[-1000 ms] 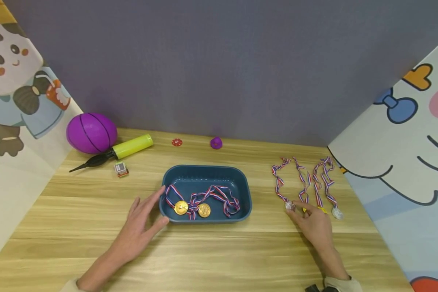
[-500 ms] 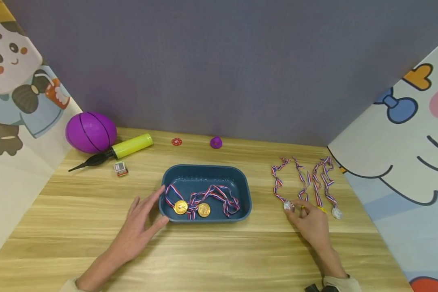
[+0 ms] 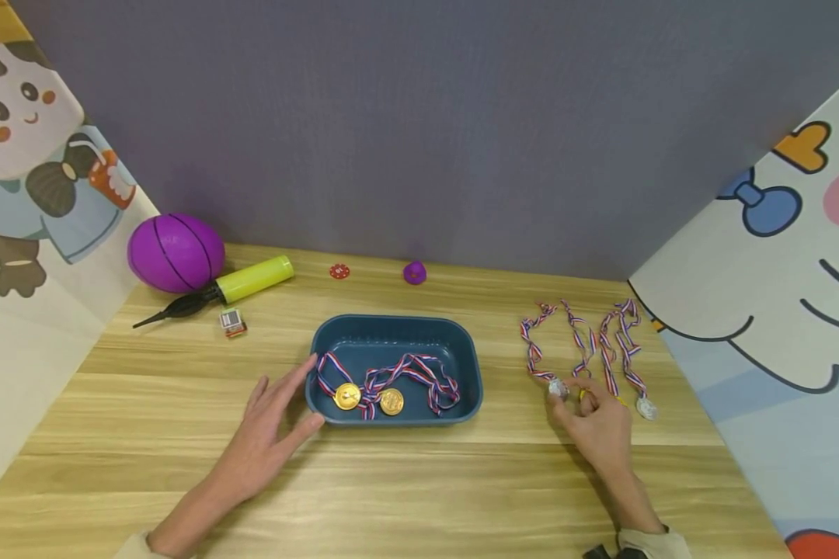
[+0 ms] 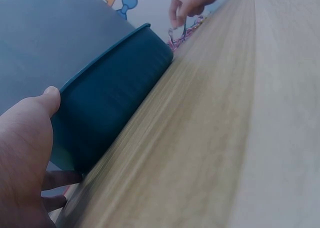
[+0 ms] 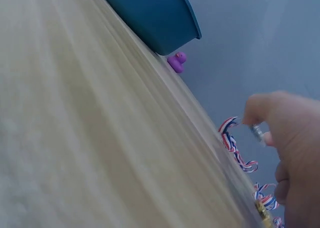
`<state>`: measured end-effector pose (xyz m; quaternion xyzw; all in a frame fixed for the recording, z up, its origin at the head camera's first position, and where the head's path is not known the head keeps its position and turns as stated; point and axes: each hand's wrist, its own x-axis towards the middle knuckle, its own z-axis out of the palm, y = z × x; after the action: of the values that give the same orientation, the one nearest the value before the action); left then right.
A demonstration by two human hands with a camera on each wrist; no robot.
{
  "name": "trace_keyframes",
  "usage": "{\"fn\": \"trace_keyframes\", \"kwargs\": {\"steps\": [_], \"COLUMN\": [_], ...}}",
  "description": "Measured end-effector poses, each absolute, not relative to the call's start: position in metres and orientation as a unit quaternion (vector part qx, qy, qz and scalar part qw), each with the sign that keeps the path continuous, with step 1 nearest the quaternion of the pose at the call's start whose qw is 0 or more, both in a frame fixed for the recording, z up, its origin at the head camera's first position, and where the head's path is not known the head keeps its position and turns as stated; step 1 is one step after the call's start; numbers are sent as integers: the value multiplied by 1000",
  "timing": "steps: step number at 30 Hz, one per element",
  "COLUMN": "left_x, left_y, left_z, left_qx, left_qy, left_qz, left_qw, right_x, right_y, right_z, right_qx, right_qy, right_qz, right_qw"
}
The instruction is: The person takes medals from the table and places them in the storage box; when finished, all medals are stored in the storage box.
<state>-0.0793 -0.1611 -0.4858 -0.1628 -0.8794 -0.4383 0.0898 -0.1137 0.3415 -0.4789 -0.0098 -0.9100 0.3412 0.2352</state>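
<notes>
A dark blue tray (image 3: 391,320) sits mid-table and holds two gold medals (image 3: 347,396) on striped ribbons. My left hand (image 3: 290,407) rests against the tray's left end with straight fingers, and its thumb (image 4: 35,108) lies on the near corner. To the right lie more ribboned medals (image 3: 618,341). My right hand (image 3: 569,396) pinches the leftmost silver medal (image 5: 257,133) between thumb and finger. Another silver medal (image 3: 646,407) lies just right of that hand. A yellow medal is mostly hidden under the fingers.
At the back left are a purple ball (image 3: 175,254), a yellow pump (image 3: 241,283) and a small box (image 3: 232,323). A red disc (image 3: 339,272) and a purple toy (image 3: 414,272) sit by the grey back wall. Cartoon panels close both sides.
My right fingers have closed on the silver medal and drawn it slightly up and away from the table edge. The left hand and tray have not moved.
</notes>
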Motion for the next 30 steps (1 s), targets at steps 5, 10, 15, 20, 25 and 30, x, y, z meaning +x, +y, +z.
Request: {"fn": "trace_keyframes", "kwargs": {"steps": [5,10,15,20,25,30], "left_x": [-79,-80,-80,-79,-79,-79], "left_y": [-161,-160,-160,-161,-161,-161], "left_z": [-485,-484,-484,-484,-484,-485], "left_qx": [-163,-164,-164,-163,-162,-162], "left_qy": [-879,-878,-878,-878,-878,-879], "left_qz": [-440,-440,-440,-440,-441,-440], "left_qw": [91,91,92,91,91,91], "right_x": [-113,-111,-111,-115,-114,-117], "right_y": [337,335,336,335,330,326], "right_z": [-475,-469,-465,-458,-452,-452], "right_qx": [-11,-10,-14,4,29,127], "right_qy": [-883,-871,-848,-798,-767,-700], "right_qz": [378,397,430,508,549,634], "right_qw": [277,291,308,323,332,303]}}
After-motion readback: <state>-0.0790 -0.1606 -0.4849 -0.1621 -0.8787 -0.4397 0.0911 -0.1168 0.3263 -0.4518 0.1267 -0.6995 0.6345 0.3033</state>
